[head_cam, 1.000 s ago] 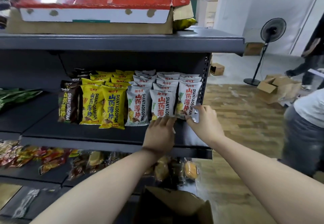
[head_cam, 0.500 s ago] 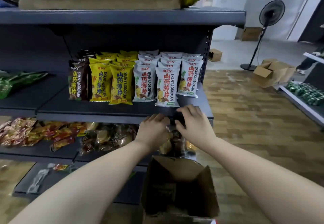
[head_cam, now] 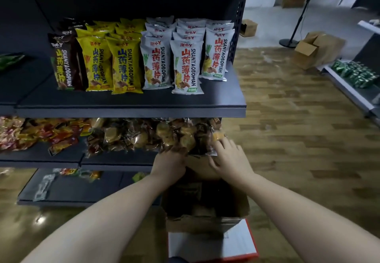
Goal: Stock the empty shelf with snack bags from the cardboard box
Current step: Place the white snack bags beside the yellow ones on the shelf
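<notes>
An open cardboard box [head_cam: 207, 220] stands on the floor in front of the shelving, dark inside, with snack bags dimly seen in it. My left hand [head_cam: 169, 165] and my right hand [head_cam: 229, 159] hover side by side above its far flap, palms down, fingers apart, holding nothing. On the dark shelf [head_cam: 131, 106] above stand rows of upright snack bags: white ones [head_cam: 186, 69] at the right, yellow ones [head_cam: 123, 67] in the middle, brown ones [head_cam: 63, 63] at the left.
The shelf below carries clear packs of wrapped snacks [head_cam: 148, 135] and red-orange packets [head_cam: 30, 133], just beyond my fingertips. A red and white carton [head_cam: 213, 242] lies under the box. On the wooden floor at right are another cardboard box [head_cam: 316, 48], a fan stand [head_cam: 290, 41] and a low shelf with green packs [head_cam: 355, 73].
Both hands have come down from the white bags on the shelf to just above the box. The view has tilted downward with them, and the top shelf has left the frame.
</notes>
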{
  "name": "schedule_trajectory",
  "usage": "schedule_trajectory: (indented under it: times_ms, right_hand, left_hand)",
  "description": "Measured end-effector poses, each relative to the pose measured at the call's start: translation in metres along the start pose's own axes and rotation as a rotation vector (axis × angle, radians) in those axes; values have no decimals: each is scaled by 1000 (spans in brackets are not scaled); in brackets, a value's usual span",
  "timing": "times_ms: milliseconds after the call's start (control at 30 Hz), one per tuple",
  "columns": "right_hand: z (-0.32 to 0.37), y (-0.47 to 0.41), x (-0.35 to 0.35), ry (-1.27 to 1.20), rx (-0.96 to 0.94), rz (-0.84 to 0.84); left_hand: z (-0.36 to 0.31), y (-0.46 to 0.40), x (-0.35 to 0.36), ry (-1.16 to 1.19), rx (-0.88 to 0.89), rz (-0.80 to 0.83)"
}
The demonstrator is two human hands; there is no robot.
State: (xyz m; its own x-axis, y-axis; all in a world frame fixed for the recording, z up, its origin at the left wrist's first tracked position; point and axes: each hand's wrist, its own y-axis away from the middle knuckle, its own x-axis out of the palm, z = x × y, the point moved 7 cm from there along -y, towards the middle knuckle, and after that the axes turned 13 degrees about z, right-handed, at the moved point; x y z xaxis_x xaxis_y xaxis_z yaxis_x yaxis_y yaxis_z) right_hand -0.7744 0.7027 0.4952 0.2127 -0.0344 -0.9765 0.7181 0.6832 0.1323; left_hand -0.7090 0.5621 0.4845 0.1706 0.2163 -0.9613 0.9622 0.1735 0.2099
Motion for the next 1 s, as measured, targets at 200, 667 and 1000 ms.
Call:
schedule_trajectory:
  times_ms: [200, 667, 1000]
  right_hand:
    - [-8, 2, 52, -17, -21, 156]
    - [-30, -9, 155, -114, 28, 517]
    - [-16, -49, 228, -107, -69, 629]
  left_hand:
    - [-5, -11, 47, 70, -78, 182]
    - [17, -9, 153, 288, -256, 525]
    - [29, -33, 225, 558, -398, 668]
